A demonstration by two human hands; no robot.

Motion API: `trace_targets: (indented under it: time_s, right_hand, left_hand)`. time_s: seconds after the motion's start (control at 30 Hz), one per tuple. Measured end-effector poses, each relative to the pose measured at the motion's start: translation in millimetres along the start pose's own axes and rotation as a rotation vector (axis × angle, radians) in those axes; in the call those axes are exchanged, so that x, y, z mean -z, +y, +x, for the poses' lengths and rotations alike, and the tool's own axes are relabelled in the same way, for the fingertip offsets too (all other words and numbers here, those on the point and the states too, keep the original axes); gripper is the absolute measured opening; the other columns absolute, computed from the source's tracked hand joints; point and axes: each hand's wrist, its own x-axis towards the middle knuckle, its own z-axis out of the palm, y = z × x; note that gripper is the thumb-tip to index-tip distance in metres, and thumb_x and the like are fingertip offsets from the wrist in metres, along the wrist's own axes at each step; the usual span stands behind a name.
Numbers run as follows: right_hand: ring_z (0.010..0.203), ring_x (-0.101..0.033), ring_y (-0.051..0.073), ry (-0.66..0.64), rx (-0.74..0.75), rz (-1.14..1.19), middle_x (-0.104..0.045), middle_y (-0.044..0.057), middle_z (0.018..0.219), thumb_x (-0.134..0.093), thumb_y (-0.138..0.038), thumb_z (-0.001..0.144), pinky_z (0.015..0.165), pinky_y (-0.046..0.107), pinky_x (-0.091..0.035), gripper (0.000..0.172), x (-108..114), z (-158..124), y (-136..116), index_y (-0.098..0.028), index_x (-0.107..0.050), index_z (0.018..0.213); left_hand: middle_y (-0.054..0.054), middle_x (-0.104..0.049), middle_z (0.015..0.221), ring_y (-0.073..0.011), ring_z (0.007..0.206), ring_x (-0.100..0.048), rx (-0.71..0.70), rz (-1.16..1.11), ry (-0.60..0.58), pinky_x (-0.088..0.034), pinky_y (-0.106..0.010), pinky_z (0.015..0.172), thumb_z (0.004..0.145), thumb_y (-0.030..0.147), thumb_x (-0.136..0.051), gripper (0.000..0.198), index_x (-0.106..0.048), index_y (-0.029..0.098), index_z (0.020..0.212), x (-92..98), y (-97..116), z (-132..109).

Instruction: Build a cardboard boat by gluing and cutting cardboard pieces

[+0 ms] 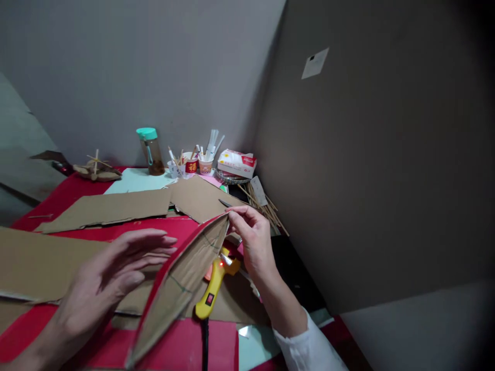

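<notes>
My right hand (251, 237) pinches the far tip of a curved cardboard piece (185, 275), brown inside with a red outer face and a few dark pen marks. The piece is held up at a slant, its other end toward me. On its left side my left hand (119, 273) hangs with fingers stretched and thumb apart, gripping nothing; whether the fingertips touch the red face I cannot tell. Just beyond the cardboard piece lies a yellow hot glue gun (211, 293), its small red light on and its black cord running toward me.
Flat cardboard sheets (116, 206) lie across the red-covered table. At the back stand a bottle with a teal lid (150, 152), paper cups (191, 165) holding sticks, and a tissue pack (236, 164). Wooden sticks (270, 211) lie by the right-hand wall (367, 180).
</notes>
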Motion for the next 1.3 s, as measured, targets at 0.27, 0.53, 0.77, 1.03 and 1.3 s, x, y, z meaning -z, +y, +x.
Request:
trace_targets:
  time_s: [0.27, 0.53, 0.77, 1.03, 1.3]
  right_hand:
    - [0.057, -0.054, 0.012, -0.191, -0.065, -0.228, -0.062, -0.003, 0.065, -0.064, -0.028, 0.078, 0.057, 0.024, -0.042, 0.011, -22.4, -17.7, 5.3, -0.017, -0.066, 0.079]
    - [0.078, -0.068, 0.015, -0.436, -0.1, -0.155, -0.073, 0.003, 0.088, -0.074, -0.037, 0.083, 0.072, 0.025, -0.052, 0.028, -35.2, -41.3, 5.2, -0.018, -0.068, 0.102]
    - [0.065, -0.058, 0.011, -0.455, 0.124, -0.469, -0.063, -0.002, 0.071, -0.069, -0.032, 0.09, 0.062, 0.023, -0.045, 0.014, -37.6, -53.3, -7.4, -0.019, -0.066, 0.084]
    - [0.059, -0.054, 0.009, -0.396, 0.305, -0.59, -0.061, -0.001, 0.067, -0.062, -0.023, 0.094, 0.056, 0.022, -0.041, 0.018, -40.3, -64.5, -9.2, -0.016, -0.066, 0.078]
    - [0.06, -0.048, 0.012, -0.445, 0.333, -0.625, -0.053, -0.002, 0.067, -0.054, -0.019, 0.098, 0.059, 0.026, -0.036, 0.028, -37.3, -67.0, -7.8, -0.02, -0.051, 0.07]
  left_hand:
    - [-0.006, -0.075, 0.115, -0.0238, 0.105, -0.069, 0.136, -0.103, -0.189, -0.058, -0.026, 0.082, 0.089, 0.041, -0.069, 0.033, -0.069, 0.03, 0.119, -8.6, 7.2, 12.0]
    - [-0.003, -0.075, 0.088, -0.0197, 0.08, -0.072, -0.018, 0.16, -0.013, -0.06, -0.026, 0.068, 0.087, 0.034, -0.067, 0.014, -0.07, 0.023, 0.096, -23.3, 21.5, 4.6]
    - [0.002, -0.074, 0.084, -0.012, 0.063, -0.069, -0.275, 0.316, 0.204, -0.056, -0.019, 0.055, 0.085, 0.019, -0.066, 0.01, -0.07, 0.025, 0.092, -28.9, 23.1, -6.0]
    - [0.002, -0.067, 0.084, -0.0109, 0.073, -0.065, -0.57, 0.546, 0.216, -0.054, -0.022, 0.067, 0.088, 0.005, -0.063, 0.025, -0.068, 0.026, 0.102, -34.5, 20.2, -12.8]
    - [-0.002, -0.069, 0.081, -0.0123, 0.068, -0.068, -0.615, 0.618, 0.142, -0.055, -0.019, 0.062, 0.087, 0.003, -0.058, 0.027, -0.07, 0.022, 0.101, -37.8, 21.9, -14.2]
